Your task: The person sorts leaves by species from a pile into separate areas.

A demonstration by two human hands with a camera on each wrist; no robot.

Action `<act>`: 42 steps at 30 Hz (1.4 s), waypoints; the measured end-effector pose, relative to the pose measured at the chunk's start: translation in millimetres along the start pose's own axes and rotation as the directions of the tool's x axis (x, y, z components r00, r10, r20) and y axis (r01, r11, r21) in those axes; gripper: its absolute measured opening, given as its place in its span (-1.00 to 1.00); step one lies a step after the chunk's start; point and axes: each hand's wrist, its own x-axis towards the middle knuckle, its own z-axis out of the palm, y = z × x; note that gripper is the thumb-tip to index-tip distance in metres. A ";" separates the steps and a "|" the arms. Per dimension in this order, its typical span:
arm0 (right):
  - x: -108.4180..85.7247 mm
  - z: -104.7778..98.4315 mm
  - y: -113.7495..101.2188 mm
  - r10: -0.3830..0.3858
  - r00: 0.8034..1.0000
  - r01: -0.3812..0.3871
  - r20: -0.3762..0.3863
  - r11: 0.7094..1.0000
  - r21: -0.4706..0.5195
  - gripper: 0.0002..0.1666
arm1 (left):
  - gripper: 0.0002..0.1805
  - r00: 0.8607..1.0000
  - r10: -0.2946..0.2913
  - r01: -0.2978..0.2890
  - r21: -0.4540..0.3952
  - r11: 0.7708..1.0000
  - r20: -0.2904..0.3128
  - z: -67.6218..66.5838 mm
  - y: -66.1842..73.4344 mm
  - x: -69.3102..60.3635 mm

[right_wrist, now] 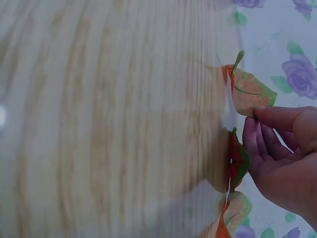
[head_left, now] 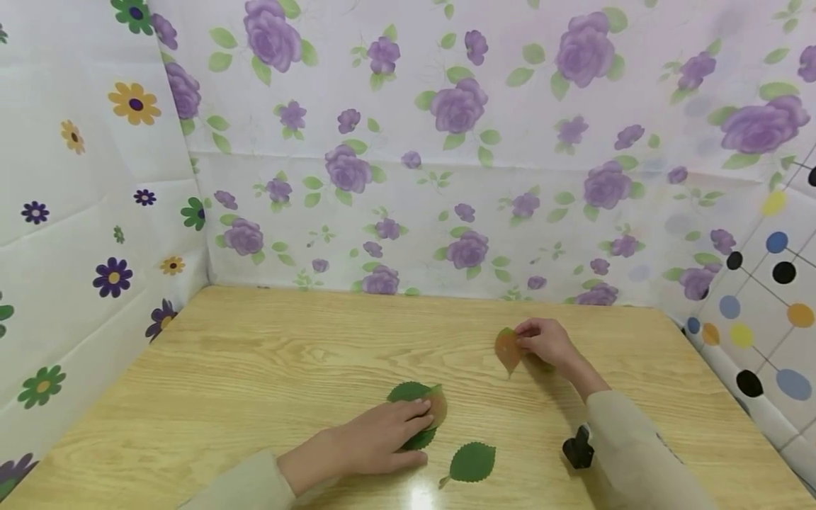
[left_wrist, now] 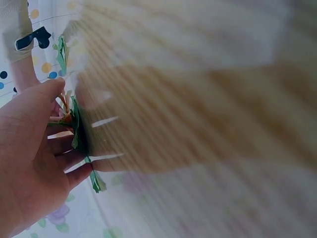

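Observation:
In the head view the right hand (head_left: 550,341) pinches an orange-brown leaf (head_left: 507,350) by its edge; the right wrist view shows thumb and fingertips of that hand (right_wrist: 285,148) on the green-rimmed leaf (right_wrist: 251,93). The left hand (head_left: 376,438) lies with extended fingers over a small group of leaves: a green leaf (head_left: 408,391), an orange-brown leaf (head_left: 437,408) and another green one (head_left: 421,440), partly hidden by the fingers. In the left wrist view its fingers touch green leaves (left_wrist: 77,124) at the tabletop.
A single green leaf (head_left: 473,462) lies right of the left hand on the wooden table (head_left: 287,340). A black object (head_left: 579,448) is beside the right sleeve. More leaves (right_wrist: 238,159) lie near the right hand. Patterned sheets (head_left: 408,212) enclose the table's back and sides.

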 end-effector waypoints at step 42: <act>-0.2 4.2 16.5 -0.099 0.995 0.092 -0.028 0.978 -0.188 -0.78 | -0.52 0.927 -0.332 0.252 -0.362 0.897 -0.177 -10.9 4.9 44.4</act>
